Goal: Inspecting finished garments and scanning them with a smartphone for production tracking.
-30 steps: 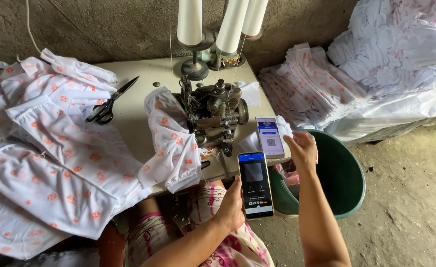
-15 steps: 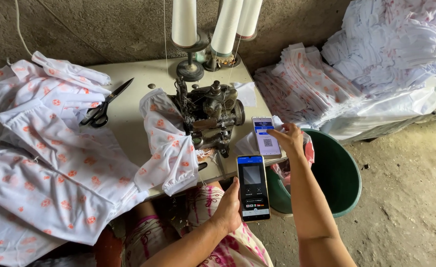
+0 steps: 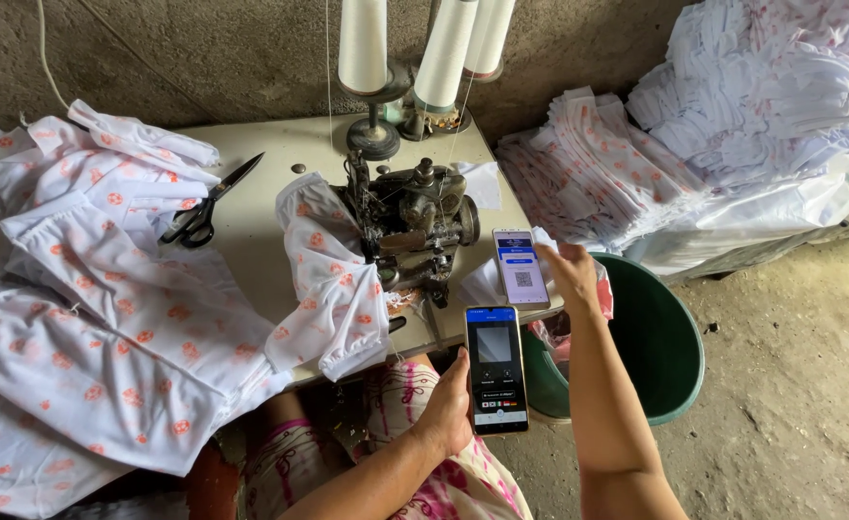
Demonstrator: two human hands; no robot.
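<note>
My left hand [image 3: 451, 404] grips a dark phone [image 3: 496, 369] upright over my lap, its screen lit. My right hand [image 3: 573, 273] rests its fingers on the edge of a second phone [image 3: 521, 268], which shows a square code pattern and lies at the right end of the sewing table [image 3: 261, 207]. The two phones are one above the other, a short gap apart. Just left of them stands a dark overlock sewing machine [image 3: 415, 223] with a white, orange-printed garment [image 3: 333, 279] draped at its needle.
Black scissors [image 3: 208, 204] lie on the table beside heaps of the printed garments [image 3: 97, 318]. Three white thread cones [image 3: 424, 43] stand behind the machine. A green bucket [image 3: 660, 337] sits on the floor at the right, with stacks of folded cloth [image 3: 732, 125] behind it.
My right hand and the coded phone have come down from a raised hold to the table's edge. The left hand's phone stays about where it was.
</note>
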